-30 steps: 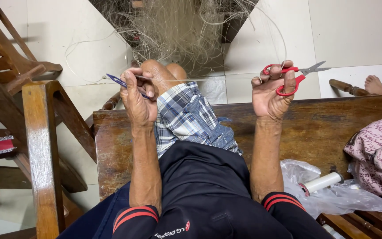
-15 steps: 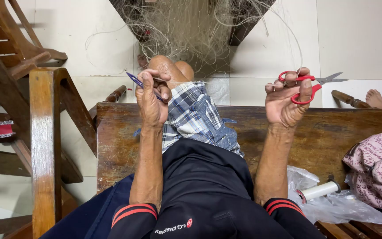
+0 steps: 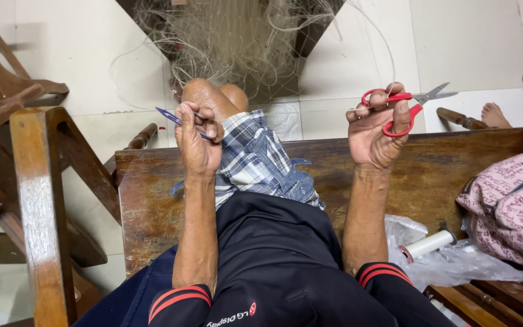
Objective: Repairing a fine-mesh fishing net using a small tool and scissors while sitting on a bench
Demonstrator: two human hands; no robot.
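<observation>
The left hand (image 3: 198, 142) is pinching a thin blue netting needle (image 3: 177, 118) above the counter's (image 3: 152, 200) far edge. The right hand (image 3: 376, 130) is gripping red-handled scissors (image 3: 404, 106), blades apparently parted. A tangled net (image 3: 237, 42) is hanging beyond the far edge.

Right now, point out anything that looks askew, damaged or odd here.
Nothing looks damaged. The fishing net lies in a loose tangle on the floor past the knee. The left hand grips a blue netting needle; the right hand holds red scissors.

Pale tiled floor (image 3: 467, 54); dark wooden bench (image 3: 152, 194); wooden chair (image 3: 37, 200) left.
</observation>
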